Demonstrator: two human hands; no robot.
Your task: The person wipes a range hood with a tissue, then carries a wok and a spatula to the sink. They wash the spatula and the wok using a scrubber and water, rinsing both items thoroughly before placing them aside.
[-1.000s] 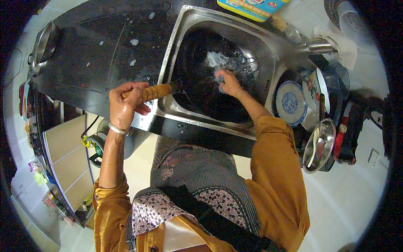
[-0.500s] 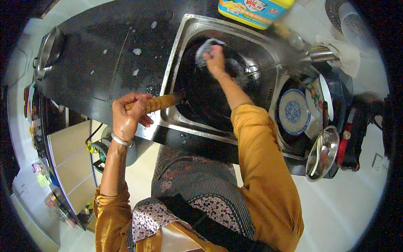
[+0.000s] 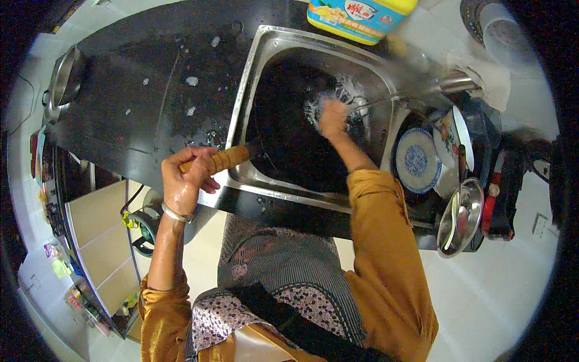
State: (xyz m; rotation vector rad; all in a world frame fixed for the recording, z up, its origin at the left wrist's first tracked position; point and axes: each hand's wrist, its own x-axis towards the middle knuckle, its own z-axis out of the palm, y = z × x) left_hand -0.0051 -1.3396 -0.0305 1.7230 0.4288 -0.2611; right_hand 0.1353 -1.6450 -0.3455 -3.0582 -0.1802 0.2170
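My left hand (image 3: 188, 175) is closed around the wooden handle (image 3: 228, 158) of a black wok (image 3: 283, 145), which lies in the steel sink (image 3: 244, 90). Over the wok, my right hand (image 3: 333, 119) is under the running water, blurred by motion. A pale greyish cloth (image 3: 325, 102) shows at its fingers, partly hidden by splashing. Water falls from the metal faucet (image 3: 453, 82) and sprays up around that hand.
Right of the sink sit a blue-patterned plate (image 3: 417, 160), a flowered bowl (image 3: 449, 136) and a steel bowl (image 3: 459, 218) with utensils. A yellow-and-blue detergent jug (image 3: 360, 18) stands behind. A metal pan (image 3: 67, 75) lies at the counter's far left.
My right hand has swept right and nearer, from the wok's far left side into the water stream, with the cloth. My left hand keeps its grip on the handle, which has shifted slightly left.
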